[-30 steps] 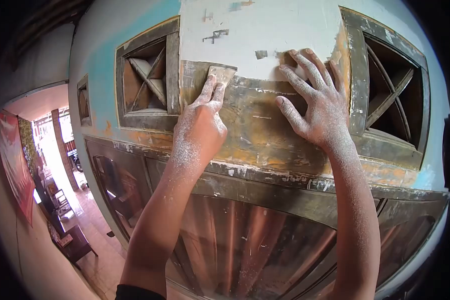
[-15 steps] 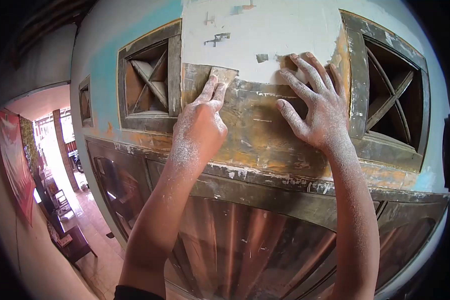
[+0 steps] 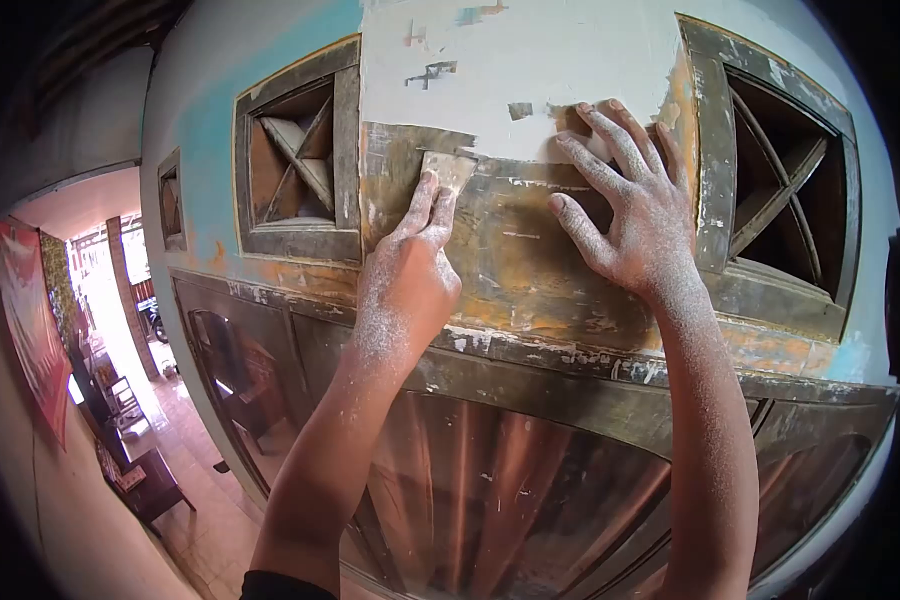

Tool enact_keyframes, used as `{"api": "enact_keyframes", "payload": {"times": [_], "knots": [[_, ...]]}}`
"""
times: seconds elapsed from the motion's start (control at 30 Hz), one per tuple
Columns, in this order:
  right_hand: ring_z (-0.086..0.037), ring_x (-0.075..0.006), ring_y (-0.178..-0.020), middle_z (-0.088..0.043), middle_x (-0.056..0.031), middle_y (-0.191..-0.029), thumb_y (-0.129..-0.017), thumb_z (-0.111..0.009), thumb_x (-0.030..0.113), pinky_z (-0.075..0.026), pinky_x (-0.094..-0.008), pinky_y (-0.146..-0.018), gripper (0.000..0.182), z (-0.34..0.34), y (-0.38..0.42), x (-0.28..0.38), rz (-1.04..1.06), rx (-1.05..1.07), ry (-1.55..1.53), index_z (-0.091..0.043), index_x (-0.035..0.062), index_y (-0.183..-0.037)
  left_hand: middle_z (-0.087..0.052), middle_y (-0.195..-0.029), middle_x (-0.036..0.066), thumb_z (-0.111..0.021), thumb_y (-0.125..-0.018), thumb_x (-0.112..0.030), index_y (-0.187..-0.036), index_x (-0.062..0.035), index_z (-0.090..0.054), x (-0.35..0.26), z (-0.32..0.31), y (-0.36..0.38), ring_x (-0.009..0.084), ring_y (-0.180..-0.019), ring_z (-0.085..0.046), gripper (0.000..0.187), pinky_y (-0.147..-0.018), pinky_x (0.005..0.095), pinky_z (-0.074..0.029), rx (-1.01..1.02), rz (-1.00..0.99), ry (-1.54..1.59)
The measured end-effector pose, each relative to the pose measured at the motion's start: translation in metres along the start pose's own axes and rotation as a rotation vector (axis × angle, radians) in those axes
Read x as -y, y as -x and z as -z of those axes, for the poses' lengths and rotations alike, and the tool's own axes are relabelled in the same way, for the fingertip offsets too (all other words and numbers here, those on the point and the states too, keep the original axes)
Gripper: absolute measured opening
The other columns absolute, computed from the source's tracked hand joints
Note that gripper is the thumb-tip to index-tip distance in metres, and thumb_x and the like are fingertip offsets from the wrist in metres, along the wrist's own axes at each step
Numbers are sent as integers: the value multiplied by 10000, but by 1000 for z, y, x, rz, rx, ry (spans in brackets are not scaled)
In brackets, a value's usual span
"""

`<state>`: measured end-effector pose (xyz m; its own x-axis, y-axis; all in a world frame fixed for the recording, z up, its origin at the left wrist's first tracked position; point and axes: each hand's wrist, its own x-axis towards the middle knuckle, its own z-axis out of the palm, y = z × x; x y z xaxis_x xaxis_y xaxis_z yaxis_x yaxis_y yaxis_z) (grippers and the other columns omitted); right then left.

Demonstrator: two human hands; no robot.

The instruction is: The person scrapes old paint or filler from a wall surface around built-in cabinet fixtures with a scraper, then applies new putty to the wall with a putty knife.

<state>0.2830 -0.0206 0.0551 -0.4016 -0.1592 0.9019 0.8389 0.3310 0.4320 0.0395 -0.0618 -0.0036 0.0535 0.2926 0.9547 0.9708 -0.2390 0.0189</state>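
My left hand (image 3: 410, 265), dusted with white powder, grips a small flat scraper (image 3: 448, 170), two fingers stretched along its blade. The blade's wide edge lies against the wall panel, just below the ragged lower border of the white coating (image 3: 560, 60). Below that border the panel shows a bare brown and orange worn surface (image 3: 510, 250). To the right, my right hand (image 3: 640, 215) rests on the panel with fingers spread, its fingertips over the white coating. White powder covers it down to the forearm. The scraper's handle is hidden in my left hand.
Framed vent openings with crossed slats stand on both sides, a left vent (image 3: 295, 160) and a right vent (image 3: 785, 190). A dark wooden ledge (image 3: 530, 350) runs beneath, above a glazed panel (image 3: 490, 480). At far left, a passage holds a small dark table (image 3: 155, 487).
My left hand and the scraper have moved slightly down, away from the white coating's edge. My right hand stays in nearly the same place.
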Motion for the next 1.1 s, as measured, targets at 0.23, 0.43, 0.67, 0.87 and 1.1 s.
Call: {"api": "enact_keyframes", "payload": {"times": [0.23, 0.43, 0.67, 0.87, 1.1], "knots": [[-326, -243, -1552, -468, -50, -1610, -973, -599, 511, -151, -529, -1298, 551, 0, 0, -1, -3, 12, 10, -648, 193, -1420, -458, -1595, 197, -485, -847, 53, -1458, 13, -567, -11, 18, -18, 410, -1275, -614, 618, -1065, 443, -516, 57, 32, 66], [-341, -286, -1550, -469, -65, -1614, -967, -639, 473, -168, -527, -1293, 522, 1, 0, -1, 5, -4, -28, -665, 187, -1402, -463, -1594, 185, -488, -842, 52, -1452, 13, -575, -18, 12, -10, 408, -1280, -610, 617, -1067, 438, -517, 34, 51, 44], [-322, -223, -1554, -467, -41, -1610, -975, -596, 516, -154, -517, -1303, 551, 0, 0, -1, -4, 5, -1, -651, 193, -1418, -457, -1592, 205, -491, -856, 43, -1447, 15, -580, -21, 7, -4, 407, -1278, -613, 598, -1068, 430, -519, 20, 38, 73], [-329, -233, -1552, -470, -48, -1607, -975, -604, 502, -160, -520, -1302, 536, 1, 0, 0, -1, 2, 16, -659, 193, -1410, -358, -1679, 73, -562, -866, -9, -1570, -105, -457, -18, 7, -19, 408, -1126, -687, 719, -950, 498, -577, 107, 92, -3], [-335, -239, -1550, -473, -54, -1605, -974, -609, 499, -165, -523, -1300, 532, 1, -1, -1, 14, -4, 20, -663, 192, -1405, -340, -1687, 86, -558, -884, -8, -1570, -80, -441, -23, -4, -4, 419, -1077, -701, 700, -929, 512, -580, 53, 65, 11]]}}
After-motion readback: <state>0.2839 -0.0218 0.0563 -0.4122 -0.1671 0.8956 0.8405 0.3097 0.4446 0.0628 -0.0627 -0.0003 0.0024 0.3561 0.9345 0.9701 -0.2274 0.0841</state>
